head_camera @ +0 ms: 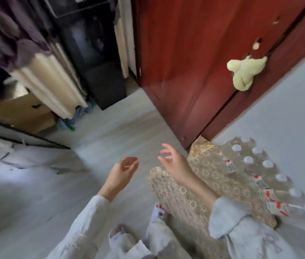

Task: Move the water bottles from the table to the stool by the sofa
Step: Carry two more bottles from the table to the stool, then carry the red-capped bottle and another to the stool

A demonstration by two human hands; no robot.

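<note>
Several clear water bottles (267, 164) with white caps and red-and-white labels stand on a table (200, 191) covered with a gold lace cloth at the right. My right hand (174, 162) hovers over the table's left part, fingers relaxed and spread, holding nothing, left of the bottles and apart from them. Over the floor to its left, my left hand (122, 171) hangs palm inward with loosely curled fingers, and it holds nothing too. The stool and the sofa are not in sight.
A dark red wooden door (194, 62) with a pale green cloth (245, 73) hung on it stands behind the table. A grey wall is at the right. Cardboard boxes (22, 111), hanging fabric and dark furniture crowd the far left. Light floor lies ahead.
</note>
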